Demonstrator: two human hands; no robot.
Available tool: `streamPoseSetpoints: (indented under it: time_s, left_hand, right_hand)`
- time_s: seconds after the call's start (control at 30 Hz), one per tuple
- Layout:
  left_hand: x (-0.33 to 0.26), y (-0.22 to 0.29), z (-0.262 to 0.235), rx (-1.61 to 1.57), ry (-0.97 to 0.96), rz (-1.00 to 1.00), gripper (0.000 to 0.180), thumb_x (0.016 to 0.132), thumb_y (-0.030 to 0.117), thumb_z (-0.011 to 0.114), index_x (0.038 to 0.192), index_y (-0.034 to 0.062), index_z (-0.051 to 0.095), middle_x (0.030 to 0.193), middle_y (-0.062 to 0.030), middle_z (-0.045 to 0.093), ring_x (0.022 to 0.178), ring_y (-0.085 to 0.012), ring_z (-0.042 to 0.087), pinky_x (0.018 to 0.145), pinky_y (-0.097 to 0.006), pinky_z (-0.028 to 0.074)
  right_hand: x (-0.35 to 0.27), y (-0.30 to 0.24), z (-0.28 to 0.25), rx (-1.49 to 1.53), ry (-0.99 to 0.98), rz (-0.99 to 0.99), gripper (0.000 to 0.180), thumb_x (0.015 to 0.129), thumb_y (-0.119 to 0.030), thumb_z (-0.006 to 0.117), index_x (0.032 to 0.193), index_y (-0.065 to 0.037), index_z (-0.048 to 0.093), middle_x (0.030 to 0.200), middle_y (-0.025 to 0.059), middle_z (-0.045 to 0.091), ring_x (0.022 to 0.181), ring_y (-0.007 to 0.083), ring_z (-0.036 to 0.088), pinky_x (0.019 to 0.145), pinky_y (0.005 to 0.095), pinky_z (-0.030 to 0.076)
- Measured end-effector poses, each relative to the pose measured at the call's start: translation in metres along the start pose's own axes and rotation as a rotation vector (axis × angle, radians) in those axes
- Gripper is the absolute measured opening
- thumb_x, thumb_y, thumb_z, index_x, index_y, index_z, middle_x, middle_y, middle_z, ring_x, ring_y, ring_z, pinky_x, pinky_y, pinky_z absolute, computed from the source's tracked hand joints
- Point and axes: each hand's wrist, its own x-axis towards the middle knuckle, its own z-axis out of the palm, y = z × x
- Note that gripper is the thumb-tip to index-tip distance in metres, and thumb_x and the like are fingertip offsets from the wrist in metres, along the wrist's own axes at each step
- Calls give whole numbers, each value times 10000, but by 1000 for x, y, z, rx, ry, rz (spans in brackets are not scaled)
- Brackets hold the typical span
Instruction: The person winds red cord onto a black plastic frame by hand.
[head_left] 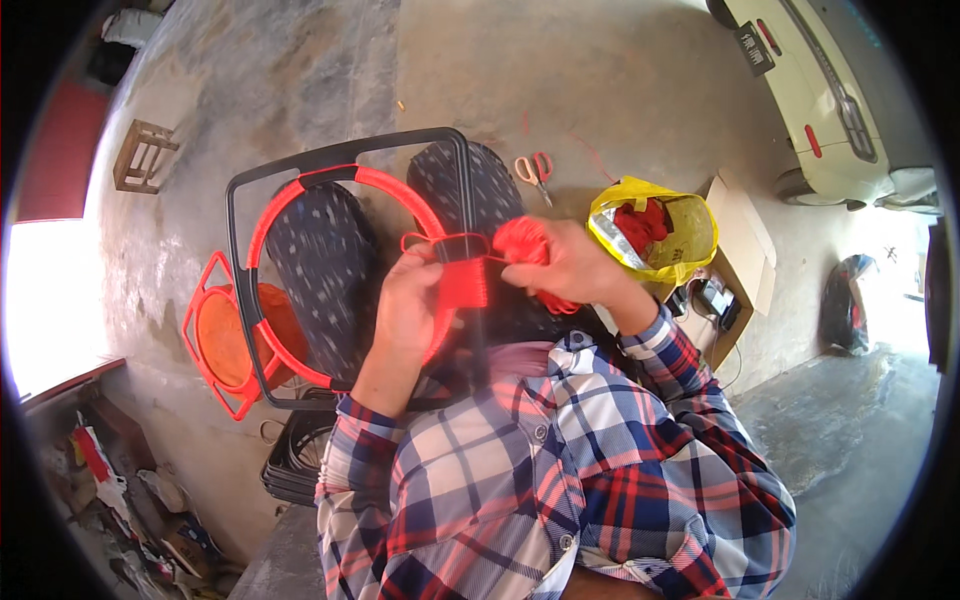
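A black rectangular frame point(345, 152) with rounded corners lies across my lap. Inside it is a ring point(265, 228), largely wrapped in red cord, with black stretches left bare. My left hand point(405, 305) is closed on the ring's right side, beside a red wrapped section point(463, 285); its fingertips are partly hidden. A loop of red cord point(418, 238) stands up by those fingers. To the right of the frame, my right hand point(575, 262) grips a bundle of red cord point(521, 240), and strands run from it to the ring. Motion slightly blurs the bundle.
Scissors point(535, 175) lie on the floor ahead. A yellow bag point(690, 235) of red cord stands right, against an open cardboard box point(745, 235). Left are an orange-seated stool point(222, 335), black stacked frames point(290, 470) and a wooden stool point(145, 155). A car point(825, 100) is parked far right.
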Motion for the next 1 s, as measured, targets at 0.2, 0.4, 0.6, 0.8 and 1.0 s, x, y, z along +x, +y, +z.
streamPoseSetpoints:
  time_s: [0.2, 0.4, 0.6, 0.8, 1.0]
  left_hand:
    - [-5, 0, 2, 154, 52, 21, 182, 874, 7, 584, 1055, -14, 581, 989, -121, 674, 889, -189, 673, 806, -335, 568]
    - [1, -5, -2, 312, 171, 39, 134, 877, 66, 613, 995, 7, 592, 850, -93, 668, 634, -158, 644, 450, -292, 525]
    - [-4, -10, 24, 1390, 169, 522, 773, 868, 207, 654, 1452, -33, 208, 1269, -180, 551, 1116, -227, 583, 922, -317, 478]
    - [-6, -8, 14, 832, 183, 310, 565, 982, 362, 458, 1397, -4, 348, 1048, -116, 629, 808, -125, 601, 647, -270, 515]
    - [-1, -1, 15, 184, 335, -48, 530, 1029, 465, 302, 1270, 42, 511, 1017, -116, 640, 819, -213, 639, 720, -348, 531]
  right_hand:
    - [-29, -9, -52, 672, 204, 16, 231, 839, -32, 619, 1065, -22, 569, 647, 16, 542, 491, 110, 503, 456, 270, 412]
    - [-53, -43, -8, 1109, 133, -200, 252, 832, 40, 542, 1079, -6, 539, 600, 37, 483, 442, 117, 419, 414, 275, 324]
    - [-48, -86, 25, 908, -312, -21, 362, 773, -147, 728, 1011, 3, 501, 821, 89, 561, 627, 148, 543, 559, 277, 422]
    - [-19, -50, -23, 255, -454, -392, 449, 697, -226, 787, 1024, 36, 626, 1020, 151, 597, 890, 250, 580, 805, 344, 444]
    - [21, -10, -1, -953, 94, -144, 383, 721, -124, 698, 1072, 13, 632, 951, 116, 576, 879, 234, 588, 807, 323, 460]
